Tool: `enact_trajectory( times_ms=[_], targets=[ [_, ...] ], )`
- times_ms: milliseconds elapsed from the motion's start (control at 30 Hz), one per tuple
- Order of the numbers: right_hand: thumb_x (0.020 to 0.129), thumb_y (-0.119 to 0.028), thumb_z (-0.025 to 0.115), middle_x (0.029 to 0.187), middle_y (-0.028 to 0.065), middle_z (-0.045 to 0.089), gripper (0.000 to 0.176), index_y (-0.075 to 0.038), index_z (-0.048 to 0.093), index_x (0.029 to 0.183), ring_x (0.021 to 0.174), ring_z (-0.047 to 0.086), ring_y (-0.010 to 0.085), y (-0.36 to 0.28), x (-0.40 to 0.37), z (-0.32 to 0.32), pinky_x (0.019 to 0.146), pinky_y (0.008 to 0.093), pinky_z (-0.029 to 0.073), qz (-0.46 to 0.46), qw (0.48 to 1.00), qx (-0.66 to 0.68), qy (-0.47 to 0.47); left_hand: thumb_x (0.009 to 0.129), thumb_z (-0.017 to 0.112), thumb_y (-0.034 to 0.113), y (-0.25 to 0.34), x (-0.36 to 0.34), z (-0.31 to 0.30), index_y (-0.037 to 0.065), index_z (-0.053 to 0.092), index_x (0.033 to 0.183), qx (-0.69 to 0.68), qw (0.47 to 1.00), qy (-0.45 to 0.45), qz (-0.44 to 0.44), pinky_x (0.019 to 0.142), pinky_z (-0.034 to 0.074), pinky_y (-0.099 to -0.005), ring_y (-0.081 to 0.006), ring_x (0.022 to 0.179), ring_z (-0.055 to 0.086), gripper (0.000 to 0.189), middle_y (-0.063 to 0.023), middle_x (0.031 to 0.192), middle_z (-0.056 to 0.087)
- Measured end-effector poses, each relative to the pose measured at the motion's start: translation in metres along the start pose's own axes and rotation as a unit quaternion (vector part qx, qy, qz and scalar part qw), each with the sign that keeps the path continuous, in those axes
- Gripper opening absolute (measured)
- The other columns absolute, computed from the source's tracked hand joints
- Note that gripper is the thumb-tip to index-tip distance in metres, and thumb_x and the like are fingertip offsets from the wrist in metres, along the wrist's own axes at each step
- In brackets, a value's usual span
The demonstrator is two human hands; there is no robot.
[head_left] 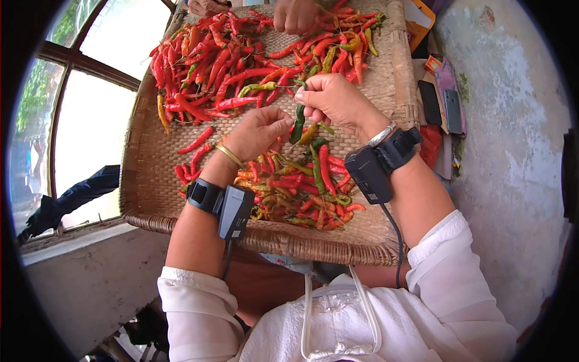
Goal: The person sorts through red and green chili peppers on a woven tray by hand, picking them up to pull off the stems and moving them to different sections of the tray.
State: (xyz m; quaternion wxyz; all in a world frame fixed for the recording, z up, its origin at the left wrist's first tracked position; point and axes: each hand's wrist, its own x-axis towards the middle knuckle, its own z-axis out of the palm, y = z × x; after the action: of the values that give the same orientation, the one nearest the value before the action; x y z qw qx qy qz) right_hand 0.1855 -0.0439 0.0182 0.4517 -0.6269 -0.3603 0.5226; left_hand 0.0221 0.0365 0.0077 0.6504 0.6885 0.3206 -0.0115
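Note:
A dark green chili pepper (298, 127) hangs upright from my right hand (339, 104), whose thumb and fingers pinch its upper end. My left hand (256, 134) is closed, thumb against fingers, with its fingertips right beside the pepper; whether anything sits between them I cannot make out. Both hands are over the woven tray (142, 151). Below them lies a mixed pile of red, orange and green chili peppers (301, 190). Beyond them spreads a larger heap of mostly red chili peppers (211, 63).
Another person's hand (295, 15) reaches into the far heap, and a second hand (208, 6) is at the tray's far left. Phones (452, 110) lie to the right of the tray, near the wall (500, 120). A window (90, 108) is on the left.

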Motion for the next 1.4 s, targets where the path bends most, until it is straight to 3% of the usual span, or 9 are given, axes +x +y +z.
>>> enact_trajectory(
  times_ms=[67,167,333,433,600,667,867,1133,1400],
  targets=[
    [0.083,-0.019,0.055,0.065,0.0005,0.056,0.016,-0.003,0.057,0.083,0.053,0.052,0.0035,-0.001,0.002,-0.003,0.042,0.0173,0.039,-0.004,0.999,0.053,0.003,0.083,0.056,0.024,-0.011,0.004,-0.006,0.004,0.057,0.081,0.005,0.999,0.044,0.000,0.045,0.039,-0.0199,-0.0054,0.051,0.050,0.020,0.0002,0.064,0.056],
    [0.081,-0.023,0.057,0.082,0.0050,0.057,0.050,0.002,0.040,0.122,0.071,0.056,0.0086,-0.005,-0.002,-0.001,0.051,0.0203,0.044,-0.077,0.970,0.219,0.072,0.074,0.061,0.021,-0.018,0.001,-0.005,0.002,0.059,0.075,0.358,0.922,0.102,0.104,0.057,0.044,-0.0351,-0.0243,0.061,0.058,0.019,-0.0120,0.067,0.060],
    [0.078,-0.018,0.058,0.081,0.0048,0.059,0.036,0.001,0.052,0.108,0.066,0.056,0.0098,0.004,0.000,0.000,0.054,0.0237,0.045,-0.044,0.987,-0.153,-0.037,0.070,0.058,0.024,-0.010,-0.021,0.013,0.005,0.062,0.070,0.519,0.840,-0.139,0.071,0.059,0.045,-0.0382,-0.0287,0.065,0.057,0.019,-0.0135,0.065,0.059],
    [0.077,-0.016,0.055,0.075,0.0071,0.060,0.027,0.002,0.058,0.097,0.059,0.057,0.0139,0.009,-0.014,0.020,0.052,0.0282,0.046,0.007,0.916,-0.261,-0.306,0.066,0.055,0.024,-0.007,-0.035,0.016,0.005,0.061,0.067,0.535,0.790,-0.297,0.031,0.061,0.045,-0.0369,-0.0281,0.065,0.058,0.020,-0.0140,0.065,0.058],
    [0.076,-0.014,0.049,0.061,0.0105,0.058,0.021,0.000,0.060,0.087,0.053,0.058,0.0181,0.005,-0.051,0.060,0.049,0.0316,0.046,0.091,0.773,-0.390,-0.492,0.067,0.056,0.022,-0.025,-0.047,0.005,0.007,0.064,0.076,0.508,0.813,-0.283,0.027,0.065,0.046,-0.0354,-0.0269,0.071,0.059,0.019,-0.0115,0.073,0.061],
    [0.075,-0.014,0.050,0.061,0.0105,0.058,0.021,0.000,0.061,0.087,0.055,0.058,0.0211,0.022,-0.058,0.072,0.050,0.0344,0.045,0.020,0.703,-0.467,-0.537,0.068,0.057,0.021,-0.028,-0.049,0.005,0.008,0.064,0.081,0.481,0.840,-0.249,0.035,0.066,0.046,-0.0351,-0.0267,0.073,0.059,0.020,-0.0107,0.076,0.062],
    [0.070,-0.016,0.055,0.069,0.0142,0.061,0.019,-0.001,0.063,0.079,0.067,0.060,0.0278,0.030,-0.053,0.063,0.058,0.0375,0.046,-0.031,0.731,-0.508,-0.455,0.070,0.058,0.018,-0.023,-0.041,0.006,0.009,0.063,0.087,0.489,0.855,-0.173,0.020,0.070,0.046,-0.0365,-0.0276,0.077,0.059,0.020,-0.0116,0.081,0.062],
    [0.067,-0.016,0.059,0.073,0.0141,0.061,0.014,-0.003,0.063,0.072,0.074,0.060,0.0291,0.027,-0.043,0.035,0.064,0.0388,0.047,-0.123,0.757,-0.625,-0.143,0.070,0.060,0.021,-0.020,-0.029,0.013,0.007,0.057,0.092,0.537,0.841,-0.002,0.060,0.065,0.046,-0.0408,-0.0311,0.073,0.059,0.026,-0.0143,0.076,0.061],
    [0.070,-0.019,0.061,0.078,0.0126,0.061,0.018,-0.006,0.061,0.082,0.079,0.059,0.0291,0.030,-0.034,0.020,0.070,0.0396,0.046,-0.073,0.774,-0.614,-0.138,0.072,0.061,0.028,-0.021,-0.020,0.017,0.006,0.054,0.086,0.562,0.821,0.079,0.057,0.062,0.047,-0.0393,-0.0288,0.071,0.060,0.027,-0.0118,0.074,0.061]
  ],
)
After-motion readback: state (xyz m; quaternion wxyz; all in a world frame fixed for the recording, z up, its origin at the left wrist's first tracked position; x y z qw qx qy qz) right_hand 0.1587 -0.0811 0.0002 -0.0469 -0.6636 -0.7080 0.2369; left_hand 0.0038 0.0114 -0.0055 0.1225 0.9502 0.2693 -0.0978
